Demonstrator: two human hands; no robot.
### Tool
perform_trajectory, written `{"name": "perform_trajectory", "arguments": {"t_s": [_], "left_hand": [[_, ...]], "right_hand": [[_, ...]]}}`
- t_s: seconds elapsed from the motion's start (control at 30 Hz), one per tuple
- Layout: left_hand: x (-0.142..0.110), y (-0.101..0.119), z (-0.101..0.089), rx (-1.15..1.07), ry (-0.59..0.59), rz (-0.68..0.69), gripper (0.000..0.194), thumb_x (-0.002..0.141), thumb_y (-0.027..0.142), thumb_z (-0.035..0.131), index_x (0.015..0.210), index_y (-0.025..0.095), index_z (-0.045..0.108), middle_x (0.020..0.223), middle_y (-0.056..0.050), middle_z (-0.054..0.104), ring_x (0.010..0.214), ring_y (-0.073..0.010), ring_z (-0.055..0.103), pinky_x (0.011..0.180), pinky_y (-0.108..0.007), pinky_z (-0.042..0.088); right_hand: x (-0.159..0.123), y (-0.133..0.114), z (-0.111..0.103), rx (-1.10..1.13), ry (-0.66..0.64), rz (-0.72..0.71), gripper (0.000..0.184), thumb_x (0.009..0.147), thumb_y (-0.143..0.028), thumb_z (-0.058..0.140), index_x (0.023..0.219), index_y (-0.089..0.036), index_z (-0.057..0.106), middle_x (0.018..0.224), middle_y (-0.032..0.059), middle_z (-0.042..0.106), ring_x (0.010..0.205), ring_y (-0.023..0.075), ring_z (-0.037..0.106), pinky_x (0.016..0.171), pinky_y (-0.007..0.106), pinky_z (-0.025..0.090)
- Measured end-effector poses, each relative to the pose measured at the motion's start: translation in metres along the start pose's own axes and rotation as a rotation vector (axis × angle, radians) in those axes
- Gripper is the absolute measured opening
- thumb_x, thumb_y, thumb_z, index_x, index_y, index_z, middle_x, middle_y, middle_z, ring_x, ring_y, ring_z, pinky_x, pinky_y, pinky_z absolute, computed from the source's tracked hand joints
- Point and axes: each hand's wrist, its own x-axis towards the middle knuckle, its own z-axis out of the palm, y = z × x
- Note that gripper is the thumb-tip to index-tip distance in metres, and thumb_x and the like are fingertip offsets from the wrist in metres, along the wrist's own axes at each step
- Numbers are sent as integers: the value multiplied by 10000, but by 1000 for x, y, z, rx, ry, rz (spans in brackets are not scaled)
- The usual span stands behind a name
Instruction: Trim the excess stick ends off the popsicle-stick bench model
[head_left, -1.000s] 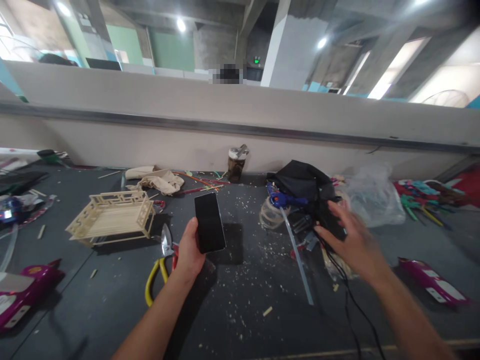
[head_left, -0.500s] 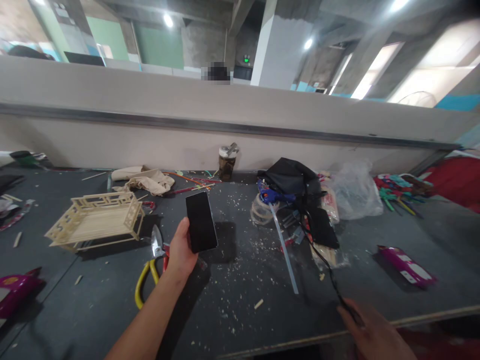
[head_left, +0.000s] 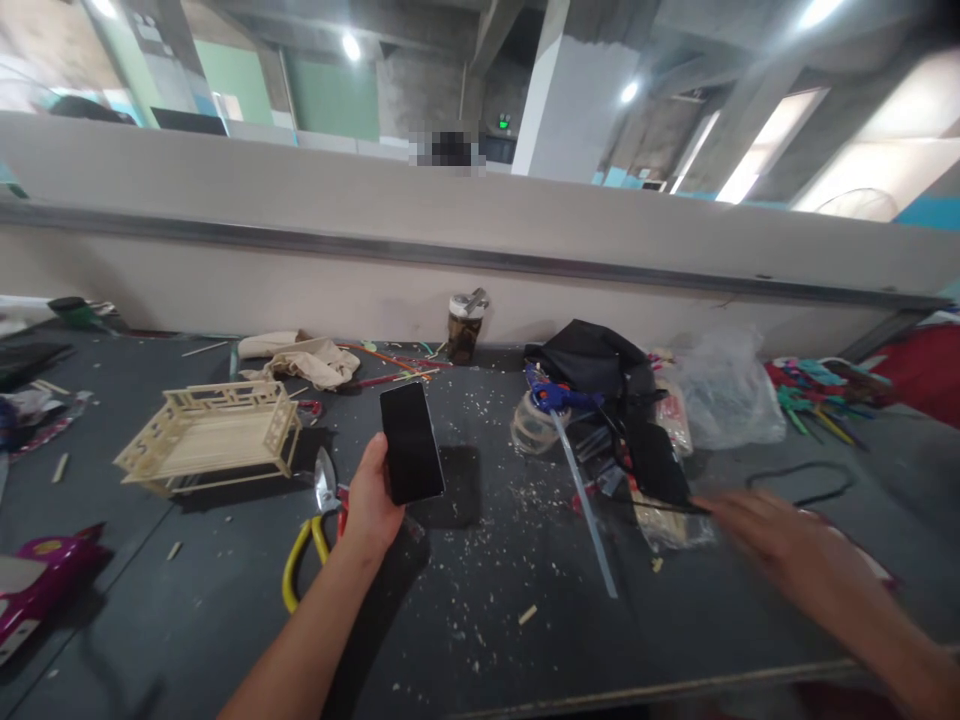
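Note:
My left hand (head_left: 377, 505) is wrapped round a smartphone (head_left: 413, 443) with a dark screen, held upright above the table. My right hand (head_left: 780, 540) is smeared by motion at the right, its fingers closed on a thin black cord (head_left: 844, 488). Part of that cord loops out beyond the hand. Just left of the fingertips lies a flat black piece (head_left: 656, 462), beside a black cloth bag (head_left: 589, 358). Pliers with yellow handles (head_left: 296, 565) lie partly hidden by my left forearm. A small wooden stick model of a bed (head_left: 214, 435) stands further left.
A blue glue gun (head_left: 559, 397) with a long clear glue stick (head_left: 589, 520) lies beside a roll of clear tape (head_left: 529, 425). Behind are a cup (head_left: 465, 328), gloves (head_left: 315, 362) and a plastic bag (head_left: 731, 390). Purple packets (head_left: 45, 585) lie at both sides. A low partition (head_left: 337, 285) closes the back.
My right hand has moved up and left from the table's front edge toward the black bag, with the cord. It now covers most of the right purple packet. My left hand keeps the phone.

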Motion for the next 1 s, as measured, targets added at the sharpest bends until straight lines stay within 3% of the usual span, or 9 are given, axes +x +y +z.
{"name": "perform_trajectory", "arguments": {"t_s": [0.13,0.23,0.3,0.37,0.43,0.57,0.67,0.77,1.0], "left_hand": [[-5,-1,5,18,13,17,199,867,294,562,984,169,662,842,-22,728,685,-154,671,705,-285,546],[-10,-1,9,-6,-7,-72,241,882,339,539,989,164,665,855,-42,732,708,-177,681,719,-322,553],[-12,0,10,-31,-42,-121,244,881,359,547,989,175,666,854,-39,734,718,-182,685,737,-333,553],[-13,1,11,-69,-82,-125,227,886,350,547,987,187,669,853,-30,737,728,-176,689,774,-336,547],[-14,4,11,-87,-111,-108,241,900,351,525,996,186,672,860,-33,739,744,-181,692,810,-357,541],[-19,8,16,-31,-146,-118,338,905,417,492,1040,165,672,893,-64,739,800,-228,695,843,-418,531],[-19,8,17,2,-161,-88,321,902,399,509,1082,181,660,945,-44,732,852,-217,686,857,-382,520],[-15,2,13,42,-172,-81,301,882,400,550,1064,188,661,962,-30,722,892,-207,671,857,-344,508],[-6,-7,4,44,-155,-67,272,835,373,628,1037,194,669,974,-23,713,901,-183,661,860,-296,485]], "right_hand": [[-7,-21,32,69,4,58,428,766,-176,417,1123,-205,651,1024,80,717,953,252,659,825,388,534],[1,-60,12,116,280,179,410,805,-185,382,1132,-183,629,1088,105,679,1014,264,635,917,442,491],[13,-103,-11,251,491,334,319,853,-250,434,1088,-199,644,1044,100,681,960,254,649,915,433,492],[29,-156,-29,560,567,477,252,870,-294,512,1079,-241,643,958,66,697,740,193,668,715,337,556],[47,-209,-33,924,517,389,250,890,-308,510,1096,-264,643,899,54,702,658,175,660,589,301,555],[95,-278,-3,1177,467,314,405,890,-325,521,1287,-250,533,1195,99,630,1035,235,618,835,386,536],[133,-288,29,1253,485,459,475,900,-391,491,1339,-211,477,1245,129,598,1092,244,587,902,429,496],[159,-282,51,1430,358,437,480,901,-448,468,1305,-194,524,1234,126,626,1105,246,601,934,432,486],[165,-284,74,1483,385,337,416,907,-437,482,1249,-232,601,1317,63,598,1232,236,535,1068,447,388]]}}
